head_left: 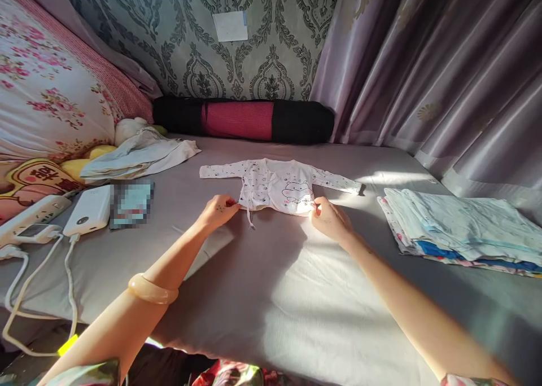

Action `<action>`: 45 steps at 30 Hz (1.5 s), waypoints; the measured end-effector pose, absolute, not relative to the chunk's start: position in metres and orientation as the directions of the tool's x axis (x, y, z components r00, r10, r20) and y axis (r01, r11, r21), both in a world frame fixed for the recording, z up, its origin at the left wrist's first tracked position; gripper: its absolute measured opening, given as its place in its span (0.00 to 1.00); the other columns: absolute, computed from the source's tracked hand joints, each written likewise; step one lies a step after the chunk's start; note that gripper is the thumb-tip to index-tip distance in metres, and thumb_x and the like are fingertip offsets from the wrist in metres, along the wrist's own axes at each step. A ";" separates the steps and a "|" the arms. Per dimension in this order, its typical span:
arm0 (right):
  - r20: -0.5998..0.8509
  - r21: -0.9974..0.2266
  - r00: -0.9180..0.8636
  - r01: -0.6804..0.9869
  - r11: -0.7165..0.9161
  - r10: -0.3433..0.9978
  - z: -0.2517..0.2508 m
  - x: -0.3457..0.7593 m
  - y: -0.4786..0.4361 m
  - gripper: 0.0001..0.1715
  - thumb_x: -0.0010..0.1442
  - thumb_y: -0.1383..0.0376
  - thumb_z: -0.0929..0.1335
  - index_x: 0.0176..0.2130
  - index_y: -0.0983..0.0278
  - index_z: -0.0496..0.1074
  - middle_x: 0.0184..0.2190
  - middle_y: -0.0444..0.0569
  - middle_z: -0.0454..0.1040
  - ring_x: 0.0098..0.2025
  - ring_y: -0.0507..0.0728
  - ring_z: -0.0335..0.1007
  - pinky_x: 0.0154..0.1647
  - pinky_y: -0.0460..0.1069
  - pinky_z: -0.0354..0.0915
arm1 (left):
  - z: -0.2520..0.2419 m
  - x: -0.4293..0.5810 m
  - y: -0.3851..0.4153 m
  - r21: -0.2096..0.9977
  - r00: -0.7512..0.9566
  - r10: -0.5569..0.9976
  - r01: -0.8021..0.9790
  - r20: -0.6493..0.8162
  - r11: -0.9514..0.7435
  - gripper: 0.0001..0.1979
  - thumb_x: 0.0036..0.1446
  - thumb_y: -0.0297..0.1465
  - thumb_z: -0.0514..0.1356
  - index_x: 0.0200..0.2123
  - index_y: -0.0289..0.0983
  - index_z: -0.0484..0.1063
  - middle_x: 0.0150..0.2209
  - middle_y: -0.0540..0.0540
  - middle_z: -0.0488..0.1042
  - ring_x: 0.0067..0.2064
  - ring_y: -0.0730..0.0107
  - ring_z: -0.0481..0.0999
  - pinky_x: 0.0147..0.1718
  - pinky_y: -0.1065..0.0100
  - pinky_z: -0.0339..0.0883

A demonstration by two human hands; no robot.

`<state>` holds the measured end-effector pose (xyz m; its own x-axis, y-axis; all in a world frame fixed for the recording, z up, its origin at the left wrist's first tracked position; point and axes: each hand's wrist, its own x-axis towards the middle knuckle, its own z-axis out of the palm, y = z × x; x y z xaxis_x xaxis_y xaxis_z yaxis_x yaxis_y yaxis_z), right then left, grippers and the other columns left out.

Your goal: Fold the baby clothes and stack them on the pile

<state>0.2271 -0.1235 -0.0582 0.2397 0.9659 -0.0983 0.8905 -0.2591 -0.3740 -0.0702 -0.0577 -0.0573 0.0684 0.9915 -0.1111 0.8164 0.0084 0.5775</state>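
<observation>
A small white baby shirt (277,185) lies spread flat on the grey bed sheet, sleeves stretched out to both sides. It carries a cartoon animal print on the right half, small dark figures elsewhere, and a tie string hanging below the hem. My left hand (218,212) pinches the lower left corner of the hem between thumb and fingers. At the lower right corner, my right hand (330,219) grips the hem in the same way. A pale bangle circles my left forearm.
Folded clothes (466,225) are stacked at right. On the left lie a power bank (88,208), a power strip (36,216) with cables, a blurred-out flat object (131,204) and a crumpled pale cloth (139,154). A black-and-red bolster (237,119) lies along the wall.
</observation>
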 end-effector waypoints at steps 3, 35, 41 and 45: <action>-0.076 -0.261 0.264 0.925 -0.275 0.961 -0.058 0.215 -0.123 0.13 0.66 0.63 0.61 0.48 0.62 0.68 0.41 0.55 0.77 0.44 0.63 0.73 0.36 0.50 0.59 | -0.053 -0.057 -0.064 0.559 0.019 0.998 0.829 -0.064 0.020 0.07 0.53 0.35 0.58 0.29 0.38 0.71 0.29 0.47 0.75 0.35 0.63 0.74 0.31 0.66 0.62; -0.111 -0.373 -0.184 0.919 0.131 0.977 -0.019 0.151 -0.074 0.09 0.65 0.68 0.62 0.41 0.62 0.72 0.41 0.52 0.78 0.44 0.59 0.73 0.38 0.47 0.61 | -0.037 0.008 -0.053 0.377 0.391 0.920 0.851 0.013 -0.367 0.15 0.54 0.21 0.53 0.42 0.36 0.73 0.41 0.39 0.78 0.46 0.59 0.77 0.42 0.65 0.68; -0.154 -0.314 -0.099 0.948 0.047 0.983 -0.033 0.136 -0.066 0.15 0.62 0.66 0.66 0.49 0.66 0.68 0.49 0.61 0.74 0.51 0.63 0.71 0.45 0.49 0.64 | -0.067 0.007 -0.042 0.425 0.245 0.968 0.871 0.058 -0.246 0.13 0.58 0.20 0.51 0.43 0.33 0.70 0.42 0.32 0.78 0.44 0.58 0.78 0.39 0.65 0.68; -0.138 -0.292 -0.064 0.956 0.021 0.988 -0.036 0.143 -0.064 0.12 0.61 0.70 0.64 0.45 0.67 0.70 0.45 0.61 0.76 0.49 0.64 0.73 0.43 0.50 0.64 | -0.069 0.001 -0.044 0.448 0.276 0.960 0.854 0.038 -0.263 0.07 0.58 0.27 0.56 0.40 0.36 0.69 0.41 0.36 0.77 0.44 0.58 0.77 0.40 0.64 0.69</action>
